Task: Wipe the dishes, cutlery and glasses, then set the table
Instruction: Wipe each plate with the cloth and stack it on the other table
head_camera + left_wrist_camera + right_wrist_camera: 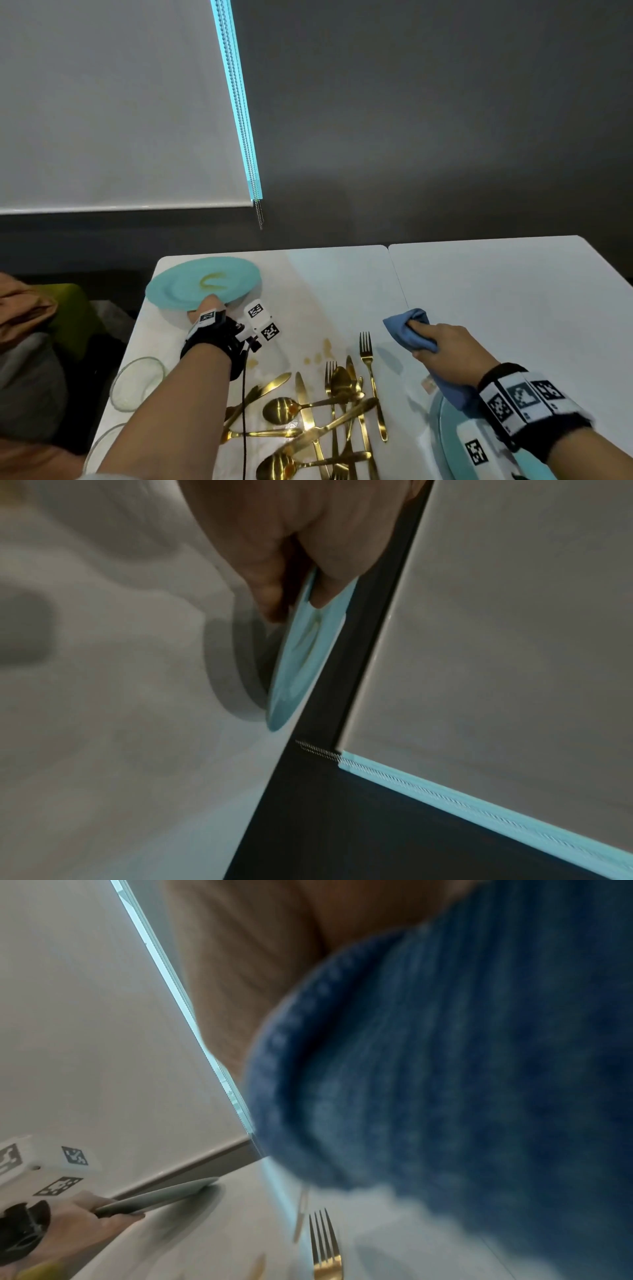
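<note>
A: From the head view, what do the hands have?

B: The left hand [205, 310] pinches the near rim of a teal plate [202, 282], thumb on top, lifted off the white table [496, 291] at its far left corner. A yellowish smear [213, 280] sits on the plate's face. The right hand [442, 346] is fisted round a bunched blue cloth [407, 327], above the table right of centre.

A: And the rest?

B: Gold cutlery [325, 414] lies heaped between the arms, one fork [371, 380] apart at its right. Two glass bowls [137, 382] sit at the left edge; a second teal plate [448, 442] lies under the right wrist. Brown stains [320, 353] mark the tabletop.

A: Left wrist view?

B: The thumb [339, 569] presses the plate's [301, 658] upper face with curled fingers [263, 588] beneath; the plate is tilted clear of the table [120, 723].

A: Right wrist?

B: The cloth [462, 1083] fills most of it, blurred; the fingers gripping it are hidden. Below are the fork's tines [323, 1237], and at far left the other hand [85, 1221] holding the plate [161, 1195].
</note>
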Action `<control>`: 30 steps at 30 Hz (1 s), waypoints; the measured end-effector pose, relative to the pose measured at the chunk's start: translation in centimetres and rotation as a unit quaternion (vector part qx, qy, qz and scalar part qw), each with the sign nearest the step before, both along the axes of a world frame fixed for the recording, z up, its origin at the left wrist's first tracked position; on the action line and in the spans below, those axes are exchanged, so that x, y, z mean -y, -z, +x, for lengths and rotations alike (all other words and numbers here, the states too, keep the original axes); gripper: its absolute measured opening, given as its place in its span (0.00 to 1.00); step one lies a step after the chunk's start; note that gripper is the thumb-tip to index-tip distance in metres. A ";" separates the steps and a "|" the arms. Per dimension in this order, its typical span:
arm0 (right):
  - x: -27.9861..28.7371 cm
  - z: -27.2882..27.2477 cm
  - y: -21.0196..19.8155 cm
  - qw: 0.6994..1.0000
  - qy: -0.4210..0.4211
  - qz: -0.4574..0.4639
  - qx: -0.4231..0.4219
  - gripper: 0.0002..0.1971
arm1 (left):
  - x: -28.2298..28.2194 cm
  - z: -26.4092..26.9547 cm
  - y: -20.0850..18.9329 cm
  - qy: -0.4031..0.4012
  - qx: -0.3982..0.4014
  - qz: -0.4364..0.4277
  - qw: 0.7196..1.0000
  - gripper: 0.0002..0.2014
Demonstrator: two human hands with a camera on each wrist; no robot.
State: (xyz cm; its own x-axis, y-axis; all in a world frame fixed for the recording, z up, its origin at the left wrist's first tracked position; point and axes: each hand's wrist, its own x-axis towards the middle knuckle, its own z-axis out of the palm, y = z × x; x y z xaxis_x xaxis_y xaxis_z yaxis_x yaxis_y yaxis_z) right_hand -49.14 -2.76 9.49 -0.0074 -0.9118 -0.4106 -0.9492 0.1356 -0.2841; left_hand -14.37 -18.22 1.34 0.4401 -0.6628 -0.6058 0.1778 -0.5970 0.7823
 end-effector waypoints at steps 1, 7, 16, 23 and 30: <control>0.0 -0.2 -0.4 1.000 -0.001 -0.006 0.001 0.23 | 0.1 -0.9 -1.0 -0.066 -0.076 -0.033 0.994 0.26; -1.1 -2.2 -3.0 0.998 0.023 -0.053 0.016 0.22 | -3.0 -7.3 -6.4 -0.090 -0.200 -0.152 0.964 0.26; -5.1 -5.5 -5.7 0.994 0.030 -0.103 -0.030 0.20 | -11.0 -17.6 -8.4 0.096 -0.336 -0.143 0.926 0.20; -9.6 -7.8 -6.1 0.988 0.003 -0.067 -0.137 0.17 | -15.8 -22.6 -9.2 0.258 -0.310 -0.142 0.904 0.15; -11.8 -9.5 -6.2 0.971 0.149 -0.132 -0.130 0.26 | -18.7 -25.6 -9.3 0.340 -0.268 -0.157 0.888 0.21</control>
